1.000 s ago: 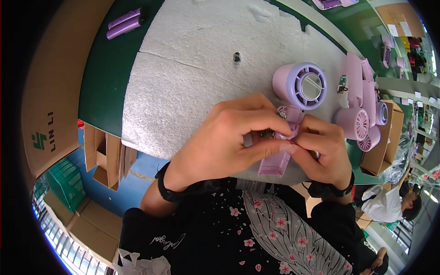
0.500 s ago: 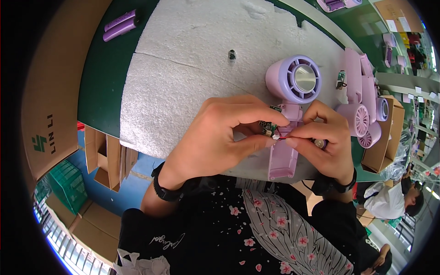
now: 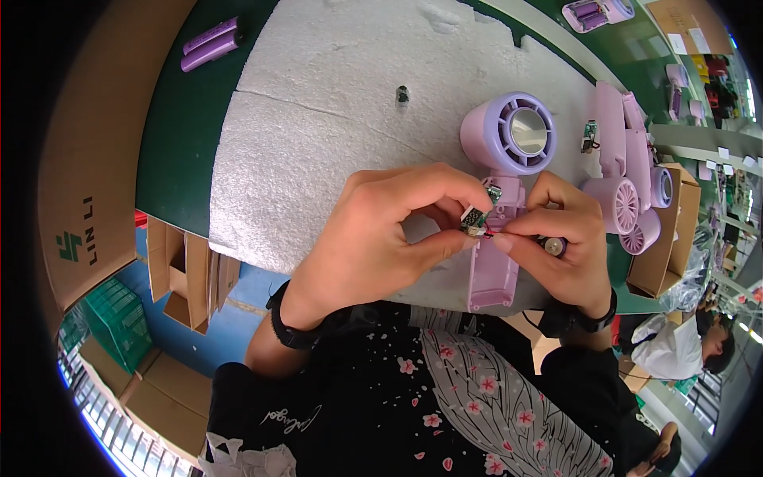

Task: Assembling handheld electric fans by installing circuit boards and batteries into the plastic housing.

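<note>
Between thumb and index finger, my left hand (image 3: 389,226) holds a small green circuit board (image 3: 474,218) with a dark block on its face. My right hand (image 3: 568,242) pinches thin red and black wires (image 3: 489,232) right at the board's lower edge. Whether the wire end is seated in the board's white connector is too small to tell. Under both hands lies a pink and lilac handheld fan (image 3: 509,135), its open handle shell (image 3: 494,278) toward me. The round end of a cylindrical cell (image 3: 554,246) shows by my right hand's curled fingers.
White foam sheet (image 3: 318,119) covers the bench, with a small dark part (image 3: 403,96) on it. Two purple battery cells (image 3: 211,44) lie far left. At right are pink fan shells (image 3: 613,159), another circuit board (image 3: 589,137) and a cardboard box (image 3: 679,238). A co-worker (image 3: 671,346) sits beyond.
The circuit board has turned in my left fingers, showing more of its face, and my left index finger has drawn back slightly. At the far right, another fan has shifted rightward.
</note>
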A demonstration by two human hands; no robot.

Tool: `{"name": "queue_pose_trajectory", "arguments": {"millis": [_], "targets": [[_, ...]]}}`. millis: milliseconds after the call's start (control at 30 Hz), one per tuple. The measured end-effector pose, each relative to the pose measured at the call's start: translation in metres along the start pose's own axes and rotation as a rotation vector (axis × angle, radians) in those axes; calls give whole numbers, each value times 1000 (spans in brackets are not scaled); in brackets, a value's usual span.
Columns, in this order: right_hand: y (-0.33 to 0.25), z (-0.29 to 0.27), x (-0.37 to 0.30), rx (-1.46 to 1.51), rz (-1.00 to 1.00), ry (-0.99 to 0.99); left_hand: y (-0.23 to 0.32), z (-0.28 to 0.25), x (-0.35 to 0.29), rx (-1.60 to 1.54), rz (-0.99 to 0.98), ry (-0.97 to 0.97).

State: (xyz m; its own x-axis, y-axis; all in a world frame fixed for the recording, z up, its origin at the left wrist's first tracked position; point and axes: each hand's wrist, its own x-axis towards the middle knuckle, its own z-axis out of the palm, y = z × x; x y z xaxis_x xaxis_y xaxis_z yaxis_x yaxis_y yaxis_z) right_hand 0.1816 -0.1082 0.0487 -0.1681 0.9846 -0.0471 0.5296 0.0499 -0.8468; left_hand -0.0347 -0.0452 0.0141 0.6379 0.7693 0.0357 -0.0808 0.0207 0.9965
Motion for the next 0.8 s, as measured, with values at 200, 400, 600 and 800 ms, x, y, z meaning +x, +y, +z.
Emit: {"name": "queue_pose_trajectory", "arguments": {"millis": [200,400,600,800], "targets": [[5,-1,2,-27,-64,2,-3,-2,2,135,153,-24],[4,3,1,-15,-96,49,-4,-1,2,166,216,-20],[5,6,-3,-168,-240,116,-3,4,3,185,210,30],[-1,20,5,-226,-351,286,2,7,2,236,188,62]]}}
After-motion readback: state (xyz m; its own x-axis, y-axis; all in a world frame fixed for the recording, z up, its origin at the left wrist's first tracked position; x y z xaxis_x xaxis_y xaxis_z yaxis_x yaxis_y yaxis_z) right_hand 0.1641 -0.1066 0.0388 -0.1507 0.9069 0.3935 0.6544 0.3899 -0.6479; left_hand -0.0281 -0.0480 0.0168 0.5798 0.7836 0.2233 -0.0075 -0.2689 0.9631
